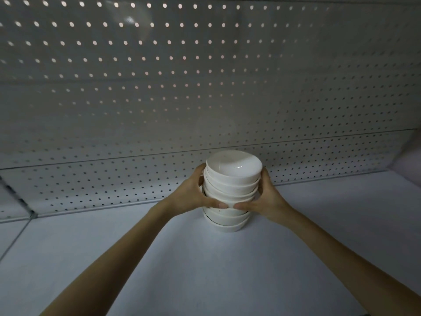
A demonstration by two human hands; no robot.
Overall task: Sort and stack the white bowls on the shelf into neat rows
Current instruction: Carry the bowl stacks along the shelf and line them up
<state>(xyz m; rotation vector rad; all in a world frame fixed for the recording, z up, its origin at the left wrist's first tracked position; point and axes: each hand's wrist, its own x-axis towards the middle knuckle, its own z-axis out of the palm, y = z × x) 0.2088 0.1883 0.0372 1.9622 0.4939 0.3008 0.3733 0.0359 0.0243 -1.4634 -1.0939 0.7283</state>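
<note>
A stack of several white bowls (232,179) stands on the white shelf (205,265), close to the back panel. The upper bowls lean slightly to the right of the lower ones. My left hand (193,192) grips the stack's left side, fingers curled behind it and thumb across the front. My right hand (266,195) grips the right side the same way. The two thumbs nearly meet at the front of the stack, about halfway up. The fingers behind the bowls are hidden.
A perforated metal back panel (159,99) rises right behind the stack. A shelf upright and seam (25,206) run at the left. A blurred pale object (410,165) shows at the right edge.
</note>
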